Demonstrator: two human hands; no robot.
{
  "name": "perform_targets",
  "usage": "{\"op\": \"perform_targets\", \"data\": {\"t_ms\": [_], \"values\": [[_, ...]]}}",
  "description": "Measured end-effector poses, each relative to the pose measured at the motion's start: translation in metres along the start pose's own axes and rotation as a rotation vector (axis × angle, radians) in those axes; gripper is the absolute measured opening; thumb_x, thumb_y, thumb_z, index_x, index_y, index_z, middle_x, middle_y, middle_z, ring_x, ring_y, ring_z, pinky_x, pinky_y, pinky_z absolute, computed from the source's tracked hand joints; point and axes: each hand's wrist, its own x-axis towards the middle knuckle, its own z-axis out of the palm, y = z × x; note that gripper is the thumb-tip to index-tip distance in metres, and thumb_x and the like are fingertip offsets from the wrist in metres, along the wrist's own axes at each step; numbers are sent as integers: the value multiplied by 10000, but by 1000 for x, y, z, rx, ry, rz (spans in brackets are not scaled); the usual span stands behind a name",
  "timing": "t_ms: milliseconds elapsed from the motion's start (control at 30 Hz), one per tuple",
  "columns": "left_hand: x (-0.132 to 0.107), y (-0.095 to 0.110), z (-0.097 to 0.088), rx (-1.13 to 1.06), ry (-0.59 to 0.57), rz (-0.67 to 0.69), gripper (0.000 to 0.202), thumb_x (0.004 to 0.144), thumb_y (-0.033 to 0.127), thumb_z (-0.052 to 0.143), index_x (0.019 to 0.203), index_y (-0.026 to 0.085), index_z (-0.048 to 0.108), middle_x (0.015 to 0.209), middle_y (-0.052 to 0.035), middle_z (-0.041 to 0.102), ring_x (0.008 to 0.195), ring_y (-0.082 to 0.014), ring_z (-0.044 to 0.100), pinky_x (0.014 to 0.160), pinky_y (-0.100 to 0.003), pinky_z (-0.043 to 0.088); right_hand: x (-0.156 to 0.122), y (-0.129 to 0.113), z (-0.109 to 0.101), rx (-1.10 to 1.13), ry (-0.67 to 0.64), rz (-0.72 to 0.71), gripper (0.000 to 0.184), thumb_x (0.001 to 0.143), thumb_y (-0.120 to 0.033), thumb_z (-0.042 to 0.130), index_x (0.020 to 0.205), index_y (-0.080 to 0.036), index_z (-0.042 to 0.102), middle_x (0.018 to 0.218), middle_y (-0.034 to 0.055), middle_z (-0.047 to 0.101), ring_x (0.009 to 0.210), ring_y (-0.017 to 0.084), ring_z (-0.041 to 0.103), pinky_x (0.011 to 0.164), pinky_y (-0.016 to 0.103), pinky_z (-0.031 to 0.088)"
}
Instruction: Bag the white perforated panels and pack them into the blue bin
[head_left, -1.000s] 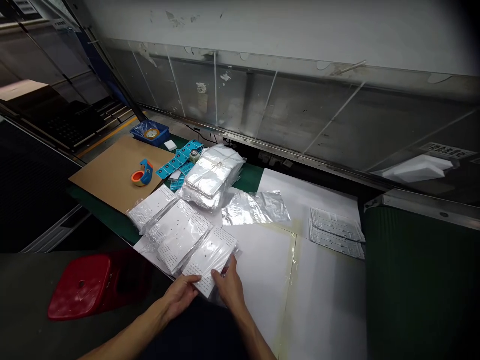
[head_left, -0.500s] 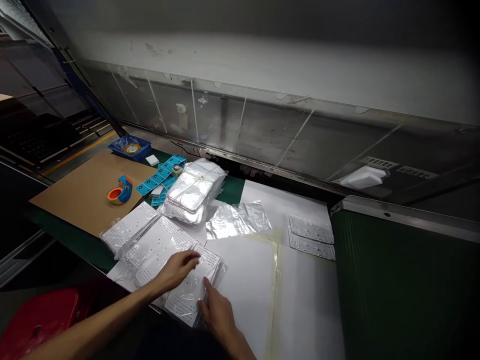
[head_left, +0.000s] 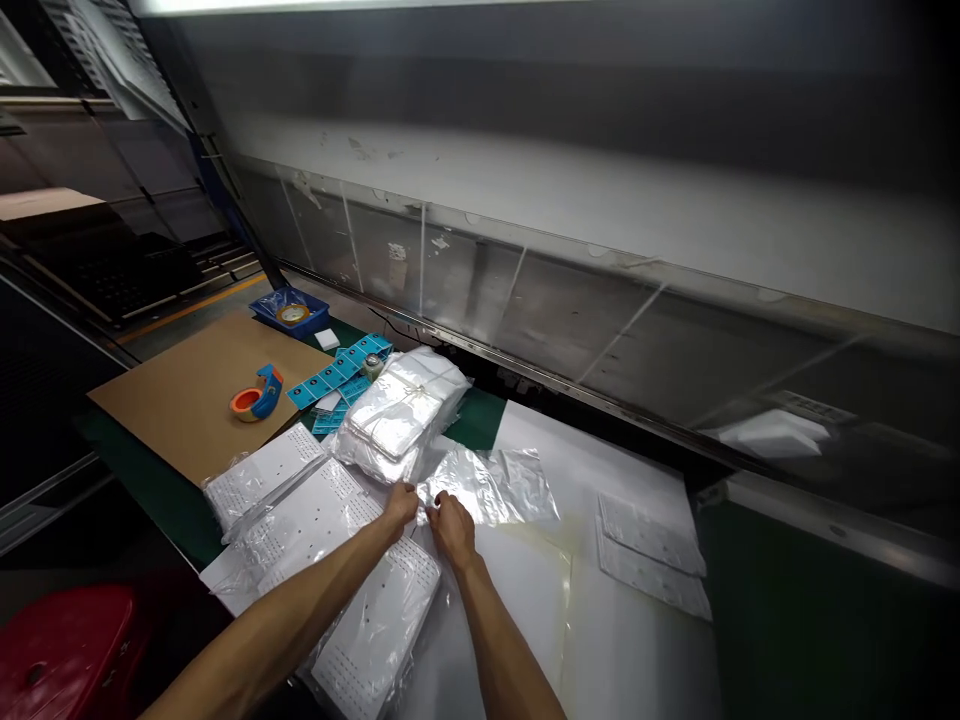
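Clear plastic bag [head_left: 484, 482] lies on the white sheet [head_left: 517, 575] beside the tied bundle [head_left: 405, 400], its near end pinched in the grip of left hand [head_left: 401, 505] and right hand [head_left: 453, 528]. Clinging film could bring up two layers; tugging could tear it.

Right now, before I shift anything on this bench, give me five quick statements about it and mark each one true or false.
1. The left hand and the right hand are both at the left end of the plastic film. True.
2. The tape dispenser lies on the brown cardboard. True.
3. The right hand holds the tape dispenser. False: it is at the plastic film, well apart from it.
4. A roll of tape lies in the blue tray. True.
5. The red stool shows at the far right. False: it shows at the lower left.
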Motion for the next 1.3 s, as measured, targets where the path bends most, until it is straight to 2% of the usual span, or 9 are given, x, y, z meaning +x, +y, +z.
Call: {"op": "perform_targets", "data": {"t_ms": [67, 167, 333, 533, 733, 1000, 1300], "values": [[7, -6, -2, -16, -27, -35, 320, 870, 318, 527, 1142, 151, 521, 1123, -81, 561, 938, -193, 581, 787, -393, 504, 15, 0, 10, -30, -57, -47, 271, 863, -350, 537, 1052, -157, 561, 1039, 54, 591, 890, 174, 587, 774, 383, 494], [20, -12, -5, -50, -62, -73, 310, 869, 314, 529, 1131, 149, 526, 1109, -78, 567, 927, -188, 584, 779, -387, 507, 22, 6, 20, -52, -120, -110, 270, 864, -345, 537, 1058, -159, 560, 1051, 56, 588, 898, 175, 585, 778, 385, 494], [36, -15, -7, -104, -99, -102, 313, 870, 318, 527, 1134, 149, 525, 1111, -78, 567, 932, -190, 583, 784, -390, 505, 31, 22, 21, -36, -197, -150, 264, 875, -341, 520, 1066, -162, 556, 1047, 55, 589, 884, 169, 588, 765, 373, 499], [39, -15, -6, -119, -108, -149, 309, 871, 316, 526, 1129, 146, 526, 1095, -77, 572, 910, -183, 588, 766, -377, 512, 42, 28, 22, 18, -254, -118, 264, 875, -346, 519, 1056, -158, 560, 1022, 50, 596, 856, 161, 593, 746, 362, 504], [38, -16, -6, -64, -156, -155, 311, 869, 324, 528, 1123, 143, 532, 1102, -78, 571, 923, -190, 585, 778, -384, 506, 38, 27, 18, 86, -219, -77, 259, 881, -353, 509, 1040, -157, 563, 992, 45, 602, 820, 149, 595, 721, 344, 508], [35, -11, -3, -25, -230, -138, 287, 871, 323, 526, 1088, 137, 546, 1047, -69, 589, 869, -169, 596, 741, -358, 516, 31, 19, 7, 178, -110, -66, 265, 885, -364, 497, 1034, -153, 558, 941, 34, 603, 767, 136, 593, 679, 320, 508], [38, -11, -6, -100, -190, -142, 313, 870, 316, 528, 1134, 149, 525, 1108, -78, 568, 926, -188, 584, 780, -387, 507, 17, 0, -1, 196, 4, -165, 258, 884, -376, 487, 1013, -163, 555, 974, 41, 581, 851, 161, 569, 748, 360, 482]]}}
